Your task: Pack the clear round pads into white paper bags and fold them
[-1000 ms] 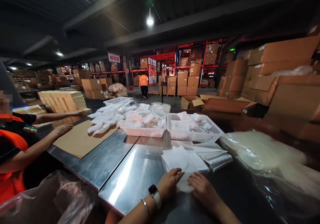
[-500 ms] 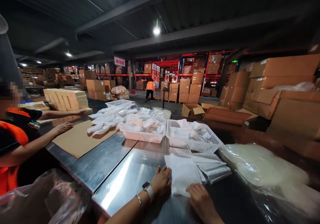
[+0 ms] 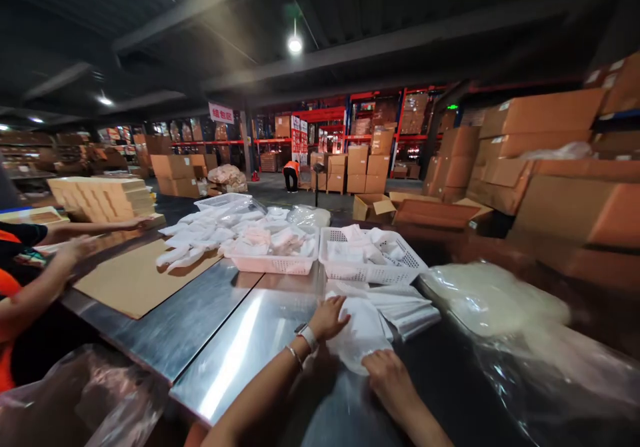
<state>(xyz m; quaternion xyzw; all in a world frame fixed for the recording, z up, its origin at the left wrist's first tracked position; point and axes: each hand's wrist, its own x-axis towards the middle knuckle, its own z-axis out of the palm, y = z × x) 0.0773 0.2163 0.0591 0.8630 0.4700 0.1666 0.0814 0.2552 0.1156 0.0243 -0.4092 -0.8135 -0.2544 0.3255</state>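
We log two white baskets (image 3: 373, 272) heaped with white packets, our left hand (image 3: 327, 317) and right hand (image 3: 385, 374) with fingers pressed flat on a white bag (image 3: 361, 337) on the tabletop (image 3: 240, 347), its contents blurred.

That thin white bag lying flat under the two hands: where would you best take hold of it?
Probably at the near edge of the thin white bag, coming from the front beside the right hand; it lies flat and limp, and the left hand already pins its far left side.
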